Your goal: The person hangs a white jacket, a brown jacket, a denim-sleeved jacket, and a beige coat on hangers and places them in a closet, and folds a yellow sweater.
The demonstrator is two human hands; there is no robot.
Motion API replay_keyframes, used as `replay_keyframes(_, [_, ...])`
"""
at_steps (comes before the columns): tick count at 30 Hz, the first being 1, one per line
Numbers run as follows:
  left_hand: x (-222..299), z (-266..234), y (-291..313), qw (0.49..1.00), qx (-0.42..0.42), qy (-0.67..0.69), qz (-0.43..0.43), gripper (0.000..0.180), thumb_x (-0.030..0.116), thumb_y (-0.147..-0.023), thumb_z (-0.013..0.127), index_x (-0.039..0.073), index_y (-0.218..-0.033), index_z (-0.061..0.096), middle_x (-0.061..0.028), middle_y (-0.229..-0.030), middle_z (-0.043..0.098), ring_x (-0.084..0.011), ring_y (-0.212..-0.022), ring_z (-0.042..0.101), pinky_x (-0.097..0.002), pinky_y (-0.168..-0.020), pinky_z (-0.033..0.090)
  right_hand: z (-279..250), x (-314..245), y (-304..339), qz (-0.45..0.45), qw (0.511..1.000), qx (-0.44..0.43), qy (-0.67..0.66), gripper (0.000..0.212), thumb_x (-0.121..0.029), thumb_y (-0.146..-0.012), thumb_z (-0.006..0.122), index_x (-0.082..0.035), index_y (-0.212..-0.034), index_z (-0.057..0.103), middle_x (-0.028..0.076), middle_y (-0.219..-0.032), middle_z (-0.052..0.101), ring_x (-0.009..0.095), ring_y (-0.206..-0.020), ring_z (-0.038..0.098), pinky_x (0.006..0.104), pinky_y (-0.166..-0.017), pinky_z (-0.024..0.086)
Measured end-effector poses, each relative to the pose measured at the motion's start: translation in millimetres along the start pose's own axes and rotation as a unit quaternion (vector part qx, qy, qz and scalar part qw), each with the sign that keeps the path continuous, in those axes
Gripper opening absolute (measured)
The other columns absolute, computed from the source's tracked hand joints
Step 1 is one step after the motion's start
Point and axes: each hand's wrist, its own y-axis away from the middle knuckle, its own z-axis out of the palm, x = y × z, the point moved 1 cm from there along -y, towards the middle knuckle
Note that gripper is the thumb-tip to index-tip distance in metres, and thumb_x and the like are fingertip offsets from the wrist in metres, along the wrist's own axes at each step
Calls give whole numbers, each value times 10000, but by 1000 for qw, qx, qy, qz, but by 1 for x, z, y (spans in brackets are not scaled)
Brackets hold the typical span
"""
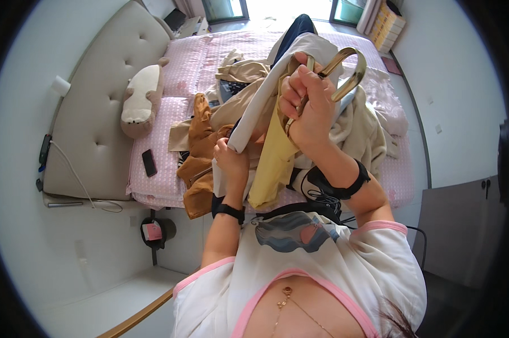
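Head view: right fingers [290,93] wrap a gold hanger [350,85], left fingers [222,147] pinch white cloth edge [240,135], wall [454,101] well apart.

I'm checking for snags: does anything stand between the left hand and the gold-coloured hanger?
Yes: in this view, the white cloth held by the left hand and the yellow garment lie between them, and the right hand is closed on the gold-coloured hanger itself.

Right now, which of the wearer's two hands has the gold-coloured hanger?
The right hand, raised higher, its fingers curled around the gold-coloured hanger. The left hand, lower, holds the edge of the white cloth instead.
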Motion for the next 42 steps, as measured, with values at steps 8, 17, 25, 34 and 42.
replay_keyframes(8, [-34, -71, -44, 998, 50, 17, -31, 347, 149, -585, 665, 58, -854, 466, -137, -794, 515, -329, -748, 514, -401, -642, 408, 9, 27, -20, -66, 998, -19, -11, 222, -86, -826, 483, -48, -1030, 403, -13, -594, 368, 59, -464, 338, 186, -371, 255])
replay_keyframes(17, [81, -237, -89, 963, 173, -108, 179, 388, 78, -587, 655, 54, -925, 467, -102, -850, 518, -265, -737, 514, -354, -655, 425, 61, 55, -84, -294, 955, 36, -11, 304, -94, -802, 528, -87, -1019, 316, 25, -761, 455, 79, -570, 442, 207, -436, 369])
replay_keyframes(25, [28, -185, -65, 992, 95, 29, 76, 254, 75, -621, 637, 22, -824, 495, -140, -756, 553, -287, -670, 545, -357, -619, 429, 79, 86, -75, -355, 933, 53, 14, 337, -85, -773, 532, -7, -1035, 335, 78, -989, 443, 147, -853, 457, 272, -801, 382])
replay_keyframes(34, [84, -191, -62, 989, 19, 0, 144, 289, 110, -623, 636, -23, -827, 479, -172, -741, 540, -285, -619, 512, -320, -602, 439, 68, 72, -54, -13, 985, 51, -167, 134, -130, -758, 463, -9, -809, 489, 67, -781, 496, 185, -680, 449, 305, -689, 364])
replay_keyframes(42, [45, -220, -66, 946, 149, -53, 285, 488, 337, -673, 679, 19, -1001, 508, -139, -957, 528, -300, -915, 490, -424, -820, 331, 75, 57, -30, 86, 967, -35, -238, 167, -179, -754, 427, -20, -805, 420, 70, -738, 445, 173, -663, 425, 307, -637, 329])
